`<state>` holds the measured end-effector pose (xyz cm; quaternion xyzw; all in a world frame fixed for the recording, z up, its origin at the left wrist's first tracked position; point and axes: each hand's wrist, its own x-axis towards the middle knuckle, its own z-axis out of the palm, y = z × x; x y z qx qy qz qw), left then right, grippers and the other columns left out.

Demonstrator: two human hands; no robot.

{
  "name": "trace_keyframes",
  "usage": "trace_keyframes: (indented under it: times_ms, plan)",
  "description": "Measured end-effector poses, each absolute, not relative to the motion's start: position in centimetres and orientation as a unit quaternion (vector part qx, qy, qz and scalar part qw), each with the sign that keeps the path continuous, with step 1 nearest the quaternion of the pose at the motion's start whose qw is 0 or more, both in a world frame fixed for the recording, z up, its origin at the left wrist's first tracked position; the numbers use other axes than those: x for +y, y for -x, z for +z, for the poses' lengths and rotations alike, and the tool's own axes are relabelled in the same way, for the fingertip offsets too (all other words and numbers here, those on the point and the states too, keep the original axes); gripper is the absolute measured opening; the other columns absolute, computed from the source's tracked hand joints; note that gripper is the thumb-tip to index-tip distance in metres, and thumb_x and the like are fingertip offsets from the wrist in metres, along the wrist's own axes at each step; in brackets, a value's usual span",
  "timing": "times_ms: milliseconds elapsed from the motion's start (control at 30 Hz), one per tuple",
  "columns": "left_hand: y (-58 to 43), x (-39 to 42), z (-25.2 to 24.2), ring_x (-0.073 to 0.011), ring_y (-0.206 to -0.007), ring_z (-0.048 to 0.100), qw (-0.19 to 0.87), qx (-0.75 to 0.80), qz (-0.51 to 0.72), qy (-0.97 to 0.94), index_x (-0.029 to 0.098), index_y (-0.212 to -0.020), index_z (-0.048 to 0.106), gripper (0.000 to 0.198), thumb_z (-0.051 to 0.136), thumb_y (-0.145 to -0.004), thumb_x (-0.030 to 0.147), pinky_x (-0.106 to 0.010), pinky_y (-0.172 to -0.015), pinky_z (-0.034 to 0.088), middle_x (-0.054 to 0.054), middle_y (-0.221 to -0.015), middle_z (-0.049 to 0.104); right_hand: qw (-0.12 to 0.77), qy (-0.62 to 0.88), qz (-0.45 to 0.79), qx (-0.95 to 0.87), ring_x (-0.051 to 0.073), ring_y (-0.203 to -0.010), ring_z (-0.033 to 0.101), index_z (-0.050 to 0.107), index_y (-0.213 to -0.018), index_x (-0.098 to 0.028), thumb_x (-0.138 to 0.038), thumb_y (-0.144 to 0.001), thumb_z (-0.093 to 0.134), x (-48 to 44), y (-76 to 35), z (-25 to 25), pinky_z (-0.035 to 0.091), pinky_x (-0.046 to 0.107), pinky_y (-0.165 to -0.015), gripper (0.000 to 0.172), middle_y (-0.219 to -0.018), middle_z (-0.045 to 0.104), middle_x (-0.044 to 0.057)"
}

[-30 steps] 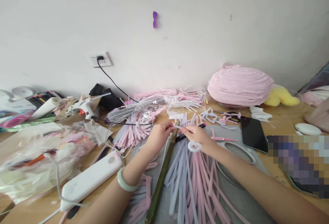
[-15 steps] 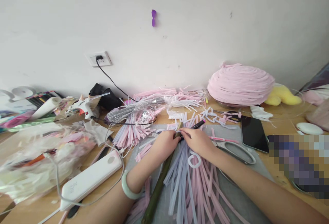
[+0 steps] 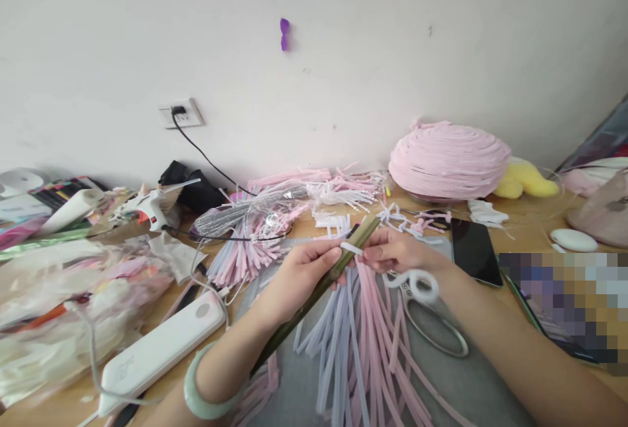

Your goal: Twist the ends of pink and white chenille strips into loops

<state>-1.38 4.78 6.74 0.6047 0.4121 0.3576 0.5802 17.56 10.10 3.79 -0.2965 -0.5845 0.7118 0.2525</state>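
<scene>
My left hand (image 3: 307,270) is closed around a long green stick (image 3: 287,332), lifted off the table and tilted up to the right. My right hand (image 3: 400,254) pinches a small white strip (image 3: 351,248) against the stick near its upper end. A white tape ring (image 3: 419,283) hangs at my right hand. Pink and pale blue strips (image 3: 360,342) fan out on the grey mat (image 3: 456,381) below both hands.
Scissors (image 3: 432,322) lie on the mat under my right wrist. A dark phone (image 3: 471,250) sits to the right, a white power bank (image 3: 159,348) to the left. A glue gun (image 3: 144,208), plastic bags and a pink coiled dome (image 3: 449,159) crowd the table's back.
My left hand has lifted the green stick off the mat and tilted it upward. My right hand rose with it, and the white ring came up off the strips.
</scene>
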Motion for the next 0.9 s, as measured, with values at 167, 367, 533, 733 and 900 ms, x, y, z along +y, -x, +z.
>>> trace_keyframes:
  times_ms: [167,367,533,733,900]
  plan:
    - [1.5,1.9,8.7,-0.0099,-0.058,0.049,0.485,0.416,0.249,-0.728,0.014,-0.095,0.061,0.026,0.046,-0.082,0.031,-0.021,-0.056,0.039,0.000,-0.066,0.059,0.077,0.286,0.579,-0.760,0.008,-0.055,0.046,0.067,-0.072,-0.012,-0.034,-0.067,0.062,10.1,-18.9,5.7,0.035,0.019,-0.051,0.023,-0.061,0.056,-0.001]
    - [0.7,0.3,8.8,-0.0139,-0.066,0.057,0.300,0.440,0.126,-0.837,0.021,-0.090,0.041,0.008,0.042,-0.084,0.025,-0.021,-0.057,0.040,-0.001,-0.078,0.063,0.021,0.346,0.419,-0.839,0.008,-0.055,0.044,0.067,-0.072,-0.015,-0.037,-0.071,0.058,7.4,-18.1,8.8,0.030,0.020,-0.050,0.024,-0.059,0.055,-0.003]
    - [0.5,0.7,7.7,-0.0160,-0.061,0.058,0.210,0.471,0.095,-0.852,0.022,-0.089,0.041,0.007,0.036,-0.086,0.025,-0.023,-0.053,0.039,-0.001,-0.073,0.061,0.093,0.444,0.366,-0.812,0.008,-0.050,0.040,0.065,-0.065,-0.016,-0.032,-0.076,0.050,5.0,-17.7,9.4,0.024,0.021,-0.045,0.024,-0.055,0.053,-0.003]
    - [0.9,1.9,7.1,-0.0174,-0.074,0.063,0.163,0.499,0.199,-0.828,0.021,-0.095,0.044,0.013,0.034,-0.087,0.025,-0.026,-0.064,0.045,-0.003,-0.083,0.065,0.199,0.446,0.343,-0.802,0.010,-0.055,0.044,0.066,-0.071,-0.016,-0.026,-0.078,0.048,3.2,-17.2,10.0,0.029,0.022,-0.050,0.021,-0.059,0.057,0.000]
    - [1.6,2.3,7.6,-0.0151,-0.085,0.063,0.127,0.478,0.323,-0.807,0.021,-0.109,0.045,0.024,0.043,-0.085,0.023,-0.023,-0.071,0.048,-0.004,-0.098,0.066,0.245,0.437,0.359,-0.787,0.010,-0.055,0.045,0.067,-0.077,-0.016,-0.030,-0.081,0.048,3.3,-16.7,9.9,0.030,0.022,-0.049,0.023,-0.062,0.058,0.001]
